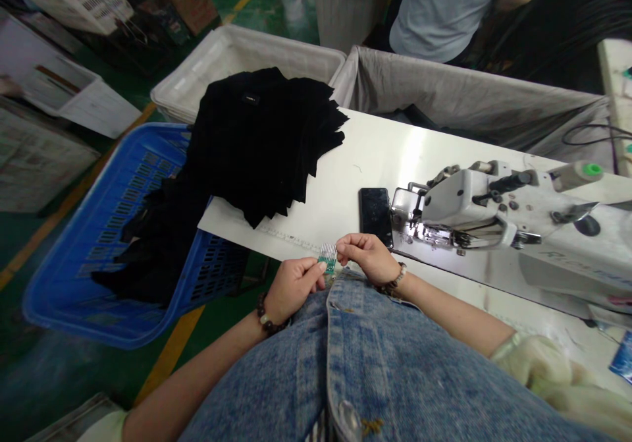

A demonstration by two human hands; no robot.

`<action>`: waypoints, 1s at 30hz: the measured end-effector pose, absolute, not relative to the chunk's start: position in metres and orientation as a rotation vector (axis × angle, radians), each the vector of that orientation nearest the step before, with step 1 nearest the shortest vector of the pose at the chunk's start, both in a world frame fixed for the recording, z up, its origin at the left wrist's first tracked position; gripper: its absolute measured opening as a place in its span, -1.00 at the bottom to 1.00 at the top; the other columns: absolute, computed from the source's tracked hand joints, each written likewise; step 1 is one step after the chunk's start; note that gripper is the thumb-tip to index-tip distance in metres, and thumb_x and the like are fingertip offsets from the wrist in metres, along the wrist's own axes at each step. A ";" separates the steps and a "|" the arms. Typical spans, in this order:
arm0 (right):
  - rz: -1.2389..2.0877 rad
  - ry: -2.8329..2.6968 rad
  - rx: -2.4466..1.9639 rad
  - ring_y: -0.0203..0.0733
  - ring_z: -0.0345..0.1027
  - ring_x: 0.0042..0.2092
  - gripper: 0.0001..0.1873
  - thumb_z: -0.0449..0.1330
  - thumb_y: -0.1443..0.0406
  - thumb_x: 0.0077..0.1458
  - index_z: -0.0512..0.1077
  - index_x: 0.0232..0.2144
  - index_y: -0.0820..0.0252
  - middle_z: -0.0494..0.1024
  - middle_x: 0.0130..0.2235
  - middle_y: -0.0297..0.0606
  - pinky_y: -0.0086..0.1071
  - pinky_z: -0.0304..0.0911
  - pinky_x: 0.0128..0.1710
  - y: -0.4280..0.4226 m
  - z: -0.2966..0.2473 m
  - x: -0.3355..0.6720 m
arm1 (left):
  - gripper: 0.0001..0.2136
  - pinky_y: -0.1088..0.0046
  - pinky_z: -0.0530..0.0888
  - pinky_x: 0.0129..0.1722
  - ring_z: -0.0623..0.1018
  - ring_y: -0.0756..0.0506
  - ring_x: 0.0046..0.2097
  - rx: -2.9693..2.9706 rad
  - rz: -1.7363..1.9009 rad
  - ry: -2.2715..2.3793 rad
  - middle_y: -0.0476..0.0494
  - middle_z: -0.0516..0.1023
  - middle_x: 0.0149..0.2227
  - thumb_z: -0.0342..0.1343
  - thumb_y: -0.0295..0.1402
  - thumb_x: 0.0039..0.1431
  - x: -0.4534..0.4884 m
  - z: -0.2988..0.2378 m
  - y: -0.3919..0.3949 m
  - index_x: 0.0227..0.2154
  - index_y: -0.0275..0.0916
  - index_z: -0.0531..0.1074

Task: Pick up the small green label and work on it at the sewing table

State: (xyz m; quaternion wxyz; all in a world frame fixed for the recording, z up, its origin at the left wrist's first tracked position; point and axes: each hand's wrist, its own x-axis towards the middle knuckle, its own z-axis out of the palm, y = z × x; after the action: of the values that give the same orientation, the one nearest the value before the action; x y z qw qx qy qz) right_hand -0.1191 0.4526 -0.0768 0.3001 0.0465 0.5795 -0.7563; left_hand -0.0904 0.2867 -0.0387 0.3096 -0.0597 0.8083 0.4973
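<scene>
A small pack of sewing machine needles (328,256), a row of thin silver needles set in a green holder, is pinched between thumb and fingers of my left hand (295,285). My right hand (368,255) is closed in a pinch at the right side of the needles; whether a single needle sits between its fingertips is too small to make out. Both hands are at the table's front edge, just above my denim garment. Beyond my right hand lies a black phone (375,215), beside the head of a white sewing machine (461,205).
Black fabric pieces (261,142) are stacked on the left of the white table (336,185). A blue basket (118,320) with black cloth stands left, and a white bin (296,60) and a grey cloth-lined bin (474,93) stand behind. Another person (439,14) sits beyond.
</scene>
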 end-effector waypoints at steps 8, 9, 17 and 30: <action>-2.033 1.530 0.139 -0.41 0.18 -0.55 -0.71 0.21 0.16 -0.15 0.34 -0.58 0.32 0.36 -0.58 -0.33 -0.48 0.10 -0.48 0.451 -0.076 -0.120 | -0.66 0.60 0.19 -0.59 0.25 0.10 -0.63 -0.168 1.324 2.131 0.05 0.29 -0.71 -0.10 -0.18 0.05 -0.090 -0.039 0.287 -0.68 -0.30 0.33; -2.035 1.539 0.143 -0.41 0.17 -0.55 -0.71 0.21 0.16 -0.15 0.33 -0.59 0.32 0.35 -0.59 -0.34 -0.48 0.09 -0.48 0.450 -0.076 -0.120 | -0.66 0.60 0.19 -0.59 0.25 0.10 -0.63 -0.167 1.325 2.131 0.05 0.29 -0.71 -0.10 -0.19 0.05 -0.090 -0.039 0.287 -0.68 -0.30 0.33; -2.028 1.564 0.109 -0.40 0.18 -0.54 -0.72 0.21 0.18 -0.14 0.35 -0.58 0.33 0.36 -0.58 -0.32 -0.48 0.09 -0.48 0.451 -0.076 -0.119 | -0.66 0.61 0.19 -0.60 0.24 0.11 -0.64 -0.182 1.333 2.113 0.05 0.28 -0.71 -0.09 -0.19 0.05 -0.089 -0.037 0.286 -0.68 -0.30 0.33; -2.066 1.516 0.114 -0.39 0.20 -0.55 -0.69 0.18 0.14 -0.09 0.38 -0.53 0.35 0.39 -0.55 -0.28 -0.48 0.11 -0.49 0.450 -0.085 -0.118 | -0.65 0.60 0.18 -0.60 0.24 0.11 -0.64 -0.182 1.335 2.112 0.06 0.28 -0.72 -0.10 -0.18 0.05 -0.091 -0.038 0.285 -0.68 -0.31 0.33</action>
State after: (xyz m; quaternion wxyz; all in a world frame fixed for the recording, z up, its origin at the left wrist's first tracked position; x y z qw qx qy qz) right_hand -0.1184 0.4501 -0.0854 0.2844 0.0425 0.5667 -0.7721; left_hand -0.0912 0.2846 -0.0384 0.3129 -0.0690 0.8007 0.5062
